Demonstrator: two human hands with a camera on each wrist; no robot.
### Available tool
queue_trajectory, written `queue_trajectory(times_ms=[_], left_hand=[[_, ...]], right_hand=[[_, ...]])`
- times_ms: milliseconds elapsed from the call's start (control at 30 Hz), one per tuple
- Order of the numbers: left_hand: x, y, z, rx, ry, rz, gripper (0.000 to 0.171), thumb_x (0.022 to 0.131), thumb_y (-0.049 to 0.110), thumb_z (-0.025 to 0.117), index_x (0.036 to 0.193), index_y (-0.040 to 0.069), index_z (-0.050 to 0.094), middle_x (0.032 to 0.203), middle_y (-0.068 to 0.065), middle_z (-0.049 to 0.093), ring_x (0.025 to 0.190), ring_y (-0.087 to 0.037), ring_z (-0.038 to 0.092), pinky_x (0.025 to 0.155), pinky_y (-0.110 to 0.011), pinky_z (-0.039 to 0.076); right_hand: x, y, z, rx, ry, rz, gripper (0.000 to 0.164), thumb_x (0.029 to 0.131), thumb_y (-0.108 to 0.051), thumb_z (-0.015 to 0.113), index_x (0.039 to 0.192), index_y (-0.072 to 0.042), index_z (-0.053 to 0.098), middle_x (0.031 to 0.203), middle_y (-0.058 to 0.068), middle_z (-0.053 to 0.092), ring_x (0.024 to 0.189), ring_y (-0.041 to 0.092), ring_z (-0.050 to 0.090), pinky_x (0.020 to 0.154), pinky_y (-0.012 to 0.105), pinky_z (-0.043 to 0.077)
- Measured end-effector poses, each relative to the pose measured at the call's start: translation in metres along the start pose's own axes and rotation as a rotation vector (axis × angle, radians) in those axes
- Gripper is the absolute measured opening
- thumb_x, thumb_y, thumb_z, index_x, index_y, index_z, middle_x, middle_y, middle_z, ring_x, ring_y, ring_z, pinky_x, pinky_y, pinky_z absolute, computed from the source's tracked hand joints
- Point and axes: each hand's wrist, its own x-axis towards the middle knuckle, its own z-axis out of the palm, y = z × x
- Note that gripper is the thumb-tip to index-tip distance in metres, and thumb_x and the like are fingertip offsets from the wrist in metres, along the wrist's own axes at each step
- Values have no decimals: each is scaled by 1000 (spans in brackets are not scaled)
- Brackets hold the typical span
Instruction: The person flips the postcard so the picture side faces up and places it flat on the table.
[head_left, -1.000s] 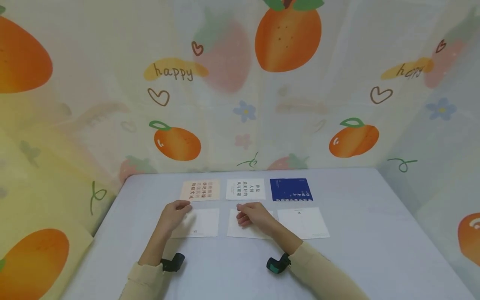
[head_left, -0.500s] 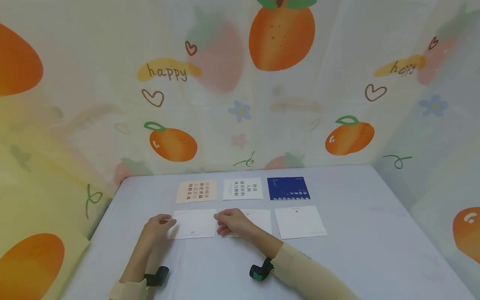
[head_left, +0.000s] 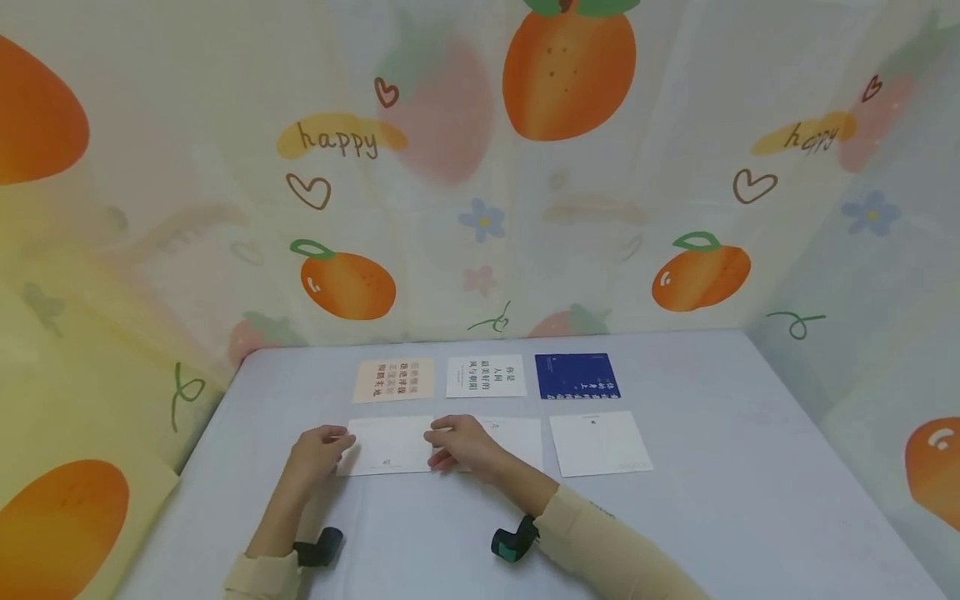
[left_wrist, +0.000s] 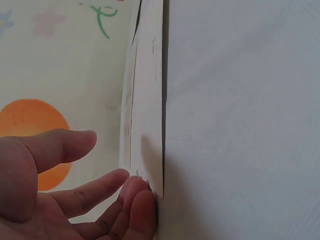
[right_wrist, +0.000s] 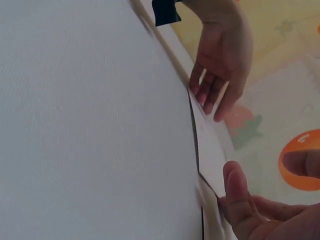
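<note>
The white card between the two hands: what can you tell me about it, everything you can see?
The white card looks like thin paper, four-sided, with a small dark mark near the middle of its near edge, too small to read. It lies on the pale tabletop, leftmost in the near row, nearer the person than the peach card. Fingers of the left hand appear to touch its left edge, those of the right hand its right edge.
</note>
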Motion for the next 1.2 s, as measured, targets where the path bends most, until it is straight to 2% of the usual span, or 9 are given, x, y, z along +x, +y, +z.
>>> queue_trajectory(times_ms=[100, 300, 533, 767, 967, 1200], left_hand=[[4, -6, -1, -53, -6, -24, 46, 96, 25, 55, 130, -7, 53, 117, -27, 61, 91, -28, 62, 67, -28, 52], [4, -8, -1, -77, -6, -45, 46, 97, 26, 54, 130, -7, 54, 113, -26, 61, 87, -25, 63, 67, -27, 52], [3, -9, -5, -89, -23, -21, 49, 98, 30, 52, 130, -7, 54, 118, -27, 61, 94, -29, 63, 70, -27, 52], [2, -8, -9, -141, -31, 11, 51, 98, 32, 51, 132, -6, 54, 114, -24, 64, 90, -22, 63, 69, -25, 52], [-2, -4, -10, -191, 2, 10, 47, 99, 28, 50, 132, -4, 54, 121, -24, 62, 98, -25, 62, 78, -29, 55], [-6, -3, -14, -226, 60, 3, 45, 100, 30, 51, 130, -3, 58, 119, -23, 64, 94, -23, 62, 75, -26, 54]], right_hand=[[4, 3, -3, 2, 8, -7, 39, 94, -21, 61, 124, 4, 60, 96, 14, 69, 68, 14, 69, 62, 24, 57], [8, 4, -9, 53, -6, -3, 32, 95, -19, 59, 117, 5, 64, 97, 18, 70, 70, 15, 70, 63, 25, 58], [9, 5, -10, 107, 7, 19, 31, 95, -15, 59, 117, 6, 64, 98, 19, 70, 67, 12, 69, 60, 22, 56], [12, 5, -12, 195, 42, 27, 25, 92, -10, 60, 108, 7, 68, 81, 9, 70, 65, 12, 67, 58, 20, 55], [11, 5, -13, 203, 47, 6, 23, 91, -10, 61, 105, 7, 69, 77, 6, 69, 62, 10, 67, 58, 20, 55], [9, 2, -14, 192, 36, -41, 24, 92, -12, 61, 106, 6, 69, 87, 12, 71, 66, 11, 66, 62, 20, 56]])
